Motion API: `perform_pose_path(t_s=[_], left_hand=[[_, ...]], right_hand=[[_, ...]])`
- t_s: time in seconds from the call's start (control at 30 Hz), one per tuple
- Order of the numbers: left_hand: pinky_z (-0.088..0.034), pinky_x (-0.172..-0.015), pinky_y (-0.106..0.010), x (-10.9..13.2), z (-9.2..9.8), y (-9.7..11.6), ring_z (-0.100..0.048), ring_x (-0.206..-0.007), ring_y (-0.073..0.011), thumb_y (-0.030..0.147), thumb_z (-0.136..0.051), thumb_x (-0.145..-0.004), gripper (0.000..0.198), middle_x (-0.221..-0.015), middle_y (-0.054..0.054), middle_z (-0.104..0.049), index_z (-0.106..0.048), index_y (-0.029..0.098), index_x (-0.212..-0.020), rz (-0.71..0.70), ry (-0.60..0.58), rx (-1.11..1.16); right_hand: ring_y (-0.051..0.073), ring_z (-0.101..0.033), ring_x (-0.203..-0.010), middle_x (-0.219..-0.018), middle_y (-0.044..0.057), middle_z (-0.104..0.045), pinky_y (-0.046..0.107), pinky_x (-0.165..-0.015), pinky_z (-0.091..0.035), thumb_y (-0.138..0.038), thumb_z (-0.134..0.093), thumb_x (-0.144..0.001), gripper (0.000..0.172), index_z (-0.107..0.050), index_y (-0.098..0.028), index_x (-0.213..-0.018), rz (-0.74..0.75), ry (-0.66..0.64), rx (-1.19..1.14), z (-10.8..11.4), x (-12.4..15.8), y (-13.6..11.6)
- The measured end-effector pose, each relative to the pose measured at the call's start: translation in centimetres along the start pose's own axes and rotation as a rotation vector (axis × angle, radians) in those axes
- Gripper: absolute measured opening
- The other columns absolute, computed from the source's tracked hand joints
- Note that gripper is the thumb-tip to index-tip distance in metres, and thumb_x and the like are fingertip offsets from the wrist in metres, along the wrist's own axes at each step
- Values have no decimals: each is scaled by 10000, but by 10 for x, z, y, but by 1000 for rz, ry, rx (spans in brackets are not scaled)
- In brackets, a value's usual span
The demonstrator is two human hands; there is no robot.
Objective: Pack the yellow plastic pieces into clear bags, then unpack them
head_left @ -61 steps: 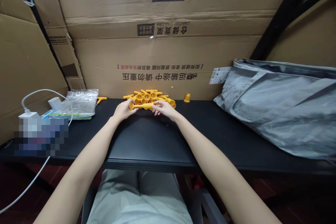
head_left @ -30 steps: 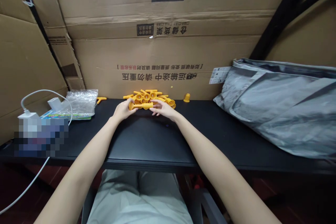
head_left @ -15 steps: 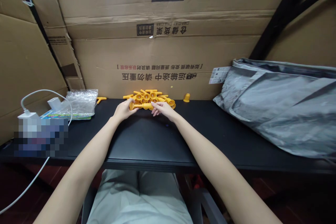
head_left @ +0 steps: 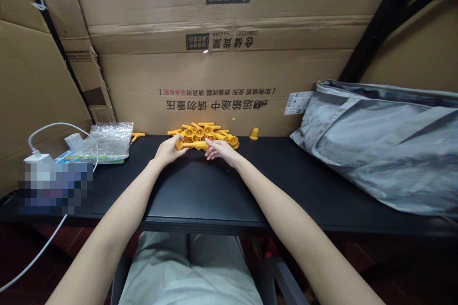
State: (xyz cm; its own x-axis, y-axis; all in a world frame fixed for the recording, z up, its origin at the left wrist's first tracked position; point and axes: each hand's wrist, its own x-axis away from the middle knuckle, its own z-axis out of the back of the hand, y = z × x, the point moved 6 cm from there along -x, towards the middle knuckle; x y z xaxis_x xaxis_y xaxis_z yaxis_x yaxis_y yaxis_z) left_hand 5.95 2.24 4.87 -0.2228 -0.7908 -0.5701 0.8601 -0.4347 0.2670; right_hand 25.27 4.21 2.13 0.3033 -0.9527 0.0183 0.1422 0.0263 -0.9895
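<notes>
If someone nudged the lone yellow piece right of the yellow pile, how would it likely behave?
The yellow piece would probably slide before tipping, as it stands on its wider end. Knocked over, it might roll, since its body looks round.

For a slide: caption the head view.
Left hand grips a yellow piece, right hand at its other end, by a pile of yellow parts.

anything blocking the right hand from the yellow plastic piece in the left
Nothing visible: the right hand touches one end of the yellow plastic piece, the left hand holds the other; the yellow pile lies behind.
</notes>
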Motion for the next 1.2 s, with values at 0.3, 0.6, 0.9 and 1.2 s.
perform_pose_path(t_s=[0.3,0.6,0.9,1.2], left_hand=[[-452,-663,-257,1,1,2,-653,-797,-188,383,-649,-754,271,-878,-17,-683,-540,239,-957,2,-8,-5],[-446,-652,-257,1,1,1,-649,-784,-186,396,-646,-756,268,-873,-17,-683,-539,241,-946,18,-20,-4],[-428,-625,-256,0,2,1,-645,-760,-190,417,-645,-756,288,-868,-27,-684,-539,231,-948,29,-31,-12],[-425,-621,-253,0,2,0,-642,-764,-185,412,-639,-758,277,-870,-22,-683,-531,237,-945,31,-45,-16]], right_hand=[[113,-601,-425,-534,68,-644,173,-403,-448,-579,-482,-858,484,-577,-125,-718,-74,12,-2,-4,3,2],[116,-685,-644,-1135,138,-658,190,-545,-533,-349,-697,-779,534,-504,-172,-1244,45,-60,27,4,0,-1],[114,-692,-672,-1135,128,-651,188,-573,-535,-254,-688,-783,438,-554,-159,-1189,115,-46,70,10,-9,3],[122,-692,-670,-1026,105,-693,181,-554,-528,-270,-718,-755,404,-594,-154,-1122,120,-31,56,10,-6,1]])
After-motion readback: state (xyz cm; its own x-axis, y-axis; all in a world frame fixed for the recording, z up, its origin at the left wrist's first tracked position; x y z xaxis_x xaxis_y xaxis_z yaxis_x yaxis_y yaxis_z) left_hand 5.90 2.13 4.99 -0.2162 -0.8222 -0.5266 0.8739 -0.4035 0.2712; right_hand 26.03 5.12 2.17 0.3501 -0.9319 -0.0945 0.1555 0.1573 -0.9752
